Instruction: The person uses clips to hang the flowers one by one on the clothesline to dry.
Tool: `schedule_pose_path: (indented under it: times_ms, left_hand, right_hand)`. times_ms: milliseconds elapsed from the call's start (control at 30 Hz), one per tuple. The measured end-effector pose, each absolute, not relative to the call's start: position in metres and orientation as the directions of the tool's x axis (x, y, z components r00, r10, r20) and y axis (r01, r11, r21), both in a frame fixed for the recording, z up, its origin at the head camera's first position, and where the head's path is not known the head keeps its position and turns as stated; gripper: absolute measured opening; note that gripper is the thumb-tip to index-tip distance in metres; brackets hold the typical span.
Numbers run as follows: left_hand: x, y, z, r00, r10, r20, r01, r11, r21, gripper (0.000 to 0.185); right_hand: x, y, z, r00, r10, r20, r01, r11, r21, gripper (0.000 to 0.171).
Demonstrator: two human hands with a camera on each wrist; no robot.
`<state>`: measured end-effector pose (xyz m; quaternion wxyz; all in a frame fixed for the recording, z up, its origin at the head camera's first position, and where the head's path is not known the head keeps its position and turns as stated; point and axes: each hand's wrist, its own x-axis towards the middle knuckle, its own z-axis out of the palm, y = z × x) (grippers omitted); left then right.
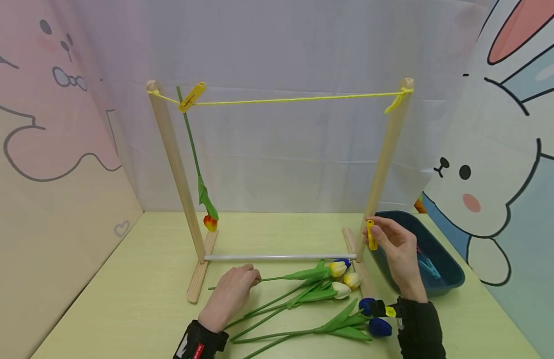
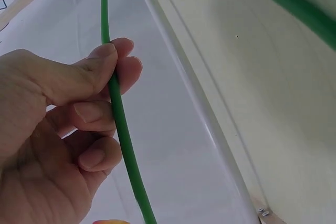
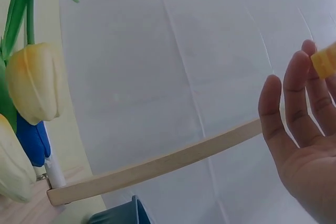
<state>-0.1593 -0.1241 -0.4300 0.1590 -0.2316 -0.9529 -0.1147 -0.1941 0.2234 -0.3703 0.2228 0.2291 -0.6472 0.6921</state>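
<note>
My left hand (image 1: pixel 232 294) pinches the green stem (image 2: pixel 126 145) of a yellow-and-white tulip (image 1: pixel 337 269) between thumb and fingers, low over the table. In my right hand (image 1: pixel 400 254), a yellow clothespin (image 1: pixel 371 235) is pinched at the fingertips, beside the right post and over the tub's near-left rim. More white and blue tulips (image 1: pixel 342 290) lie on the table, flower heads to the right. A red-and-yellow tulip (image 1: pixel 210 223) hangs head down at the left, its stem clipped by another yellow clothespin (image 1: pixel 193 96) to a yellow string (image 1: pixel 286 100).
Two wooden posts (image 1: pixel 176 169) on flat wooden feet carry the string, with a white rod (image 1: pixel 281 258) joining them low down. A dark teal tub (image 1: pixel 456 273) with blue and pink clothespins stands at the right. Behind hangs a white cloth (image 1: pixel 281 164); printed panels flank the table.
</note>
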Motion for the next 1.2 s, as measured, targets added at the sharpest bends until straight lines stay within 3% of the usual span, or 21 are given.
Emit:
schedule_pose_path:
  times_ms: [633,900,1200]
  left_hand:
    - [-0.153,-0.133,-0.412,-0.854,0.331,0.401,0.433,0.879,0.199,0.008]
    - [-0.152,-0.141,-0.401,-0.829,0.265,0.492,0.441,0.851,0.285,0.006]
    - [-0.152,-0.144,-0.395,-0.781,0.186,0.596,0.43,0.853,0.297,0.006]
  right_hand:
    - [-0.196,0.228,-0.369,-0.783,0.032,0.622,-0.622,-0.092,-0.778,0.024]
    - [-0.195,0.229,-0.37,-0.779,0.03,0.626,-0.625,-0.11,-0.772,0.025]
    - [-0.195,0.231,-0.371,-0.773,0.04,0.633,-0.633,-0.108,-0.767,0.025]
